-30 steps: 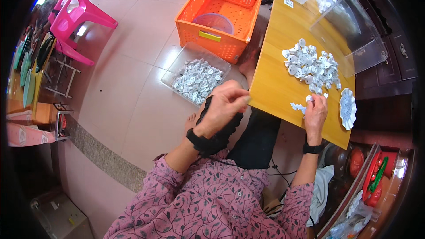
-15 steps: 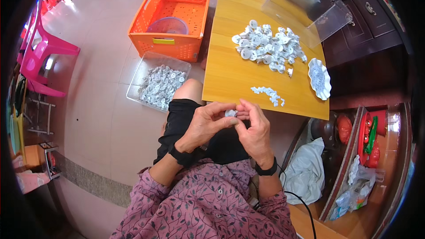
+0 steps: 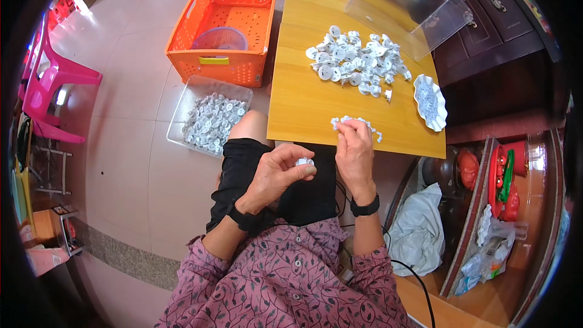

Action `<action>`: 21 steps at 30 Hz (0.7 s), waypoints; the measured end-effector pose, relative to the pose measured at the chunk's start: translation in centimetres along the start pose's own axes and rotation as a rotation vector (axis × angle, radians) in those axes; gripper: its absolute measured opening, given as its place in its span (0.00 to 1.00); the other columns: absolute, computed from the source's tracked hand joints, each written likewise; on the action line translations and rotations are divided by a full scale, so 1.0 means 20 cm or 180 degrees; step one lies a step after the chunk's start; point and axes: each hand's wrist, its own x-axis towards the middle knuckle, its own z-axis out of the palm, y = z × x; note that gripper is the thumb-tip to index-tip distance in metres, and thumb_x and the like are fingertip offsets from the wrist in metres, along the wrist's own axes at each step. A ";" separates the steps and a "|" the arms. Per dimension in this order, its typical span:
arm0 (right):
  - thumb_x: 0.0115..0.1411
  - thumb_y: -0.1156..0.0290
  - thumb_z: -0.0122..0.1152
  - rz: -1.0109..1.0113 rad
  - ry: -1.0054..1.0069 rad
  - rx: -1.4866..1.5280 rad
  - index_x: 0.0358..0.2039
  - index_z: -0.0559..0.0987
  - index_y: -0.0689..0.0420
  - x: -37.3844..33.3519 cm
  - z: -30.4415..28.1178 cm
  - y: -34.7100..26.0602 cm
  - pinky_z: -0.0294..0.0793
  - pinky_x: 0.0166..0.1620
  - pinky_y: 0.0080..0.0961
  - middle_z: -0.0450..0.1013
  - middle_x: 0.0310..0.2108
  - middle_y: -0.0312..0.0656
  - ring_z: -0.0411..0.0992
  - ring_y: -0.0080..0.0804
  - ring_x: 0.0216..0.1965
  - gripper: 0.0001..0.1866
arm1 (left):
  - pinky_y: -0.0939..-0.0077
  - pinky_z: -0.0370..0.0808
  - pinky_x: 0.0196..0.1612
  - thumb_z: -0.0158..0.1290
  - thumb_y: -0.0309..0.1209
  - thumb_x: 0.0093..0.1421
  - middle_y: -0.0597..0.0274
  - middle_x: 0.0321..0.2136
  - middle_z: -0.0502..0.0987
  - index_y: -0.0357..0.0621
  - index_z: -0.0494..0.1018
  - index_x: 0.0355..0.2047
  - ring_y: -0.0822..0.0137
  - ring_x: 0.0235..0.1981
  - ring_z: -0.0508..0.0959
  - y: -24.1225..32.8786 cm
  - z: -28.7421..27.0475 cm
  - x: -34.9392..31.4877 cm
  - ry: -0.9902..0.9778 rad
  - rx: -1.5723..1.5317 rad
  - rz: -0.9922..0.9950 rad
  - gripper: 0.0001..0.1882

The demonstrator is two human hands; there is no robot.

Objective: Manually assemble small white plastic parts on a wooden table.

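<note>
Over my lap, my left hand [image 3: 274,173] is closed around a small round white plastic part [image 3: 305,161], gripped between thumb and fingers. My right hand [image 3: 356,158] reaches to the near edge of the yellow table [image 3: 297,112]. Its thumb and fingertips are pinched together at a short row of tiny white plastic pieces [image 3: 334,123], partly covering them; what the fingertips hold is hidden. Farther back on the tabletop lies a heap of white plastic wheel-like parts [image 3: 358,61]. A white scalloped dish [image 3: 441,123] of small clear-looking pieces stands at the table's right edge.
Left of my knee, a clear tub [image 3: 176,136] on the floor holds many grey-white round parts. Behind it stands an orange crate [image 3: 215,64] with a purple basket [image 3: 246,42] inside. A clear box [image 3: 419,36] sits far right; a pink chair [image 3: 45,85] is at left.
My right hand has parted from my left and moved forward to the tiny pieces on the table. My left hand keeps the white part, slightly lower. The view has shifted a little.
</note>
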 end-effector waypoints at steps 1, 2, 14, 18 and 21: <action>0.56 0.83 0.56 0.0013 -0.0075 0.0466 0.42 0.78 0.64 0.00 0.00 0.00 0.72 0.47 0.38 0.73 0.40 0.48 0.73 0.47 0.43 0.12 | 0.79 0.80 0.42 0.58 0.22 0.61 0.60 0.37 0.79 0.35 0.76 0.45 0.70 0.37 0.81 -0.01 0.00 0.00 0.0001 0.0006 0.0159 0.12; 0.56 0.83 0.56 0.0014 -0.0083 0.0469 0.42 0.78 0.64 -0.01 0.01 0.00 0.72 0.47 0.38 0.73 0.40 0.48 0.73 0.47 0.43 0.12 | 0.79 0.80 0.42 0.58 0.22 0.61 0.60 0.37 0.79 0.35 0.76 0.45 0.70 0.37 0.81 -0.01 0.00 0.00 0.0008 0.0004 0.0154 0.12; 0.53 0.80 0.62 -0.0036 0.0068 0.0190 0.40 0.79 0.61 -0.07 -0.01 -0.11 0.71 0.48 0.38 0.72 0.40 0.44 0.71 0.44 0.43 0.12 | 0.83 0.75 0.38 0.60 0.29 0.62 0.64 0.39 0.81 0.38 0.77 0.47 0.77 0.36 0.77 0.03 0.00 0.00 0.0112 -0.0079 -0.0283 0.14; 0.52 0.79 0.63 -0.0256 -0.0023 -0.0195 0.42 0.79 0.61 -0.07 -0.01 -0.14 0.69 0.47 0.38 0.71 0.41 0.43 0.70 0.43 0.43 0.14 | 0.83 0.75 0.38 0.59 0.28 0.62 0.62 0.40 0.81 0.39 0.76 0.47 0.76 0.37 0.78 0.01 -0.01 0.00 0.0081 -0.0468 -0.0222 0.14; 0.51 0.78 0.65 -0.0314 -0.0099 -0.0335 0.43 0.79 0.62 -0.09 0.00 -0.14 0.68 0.45 0.37 0.70 0.41 0.42 0.70 0.42 0.42 0.16 | 0.83 0.75 0.39 0.58 0.27 0.63 0.61 0.40 0.81 0.38 0.76 0.48 0.75 0.37 0.78 -0.01 -0.03 0.00 0.0106 -0.0676 -0.0236 0.13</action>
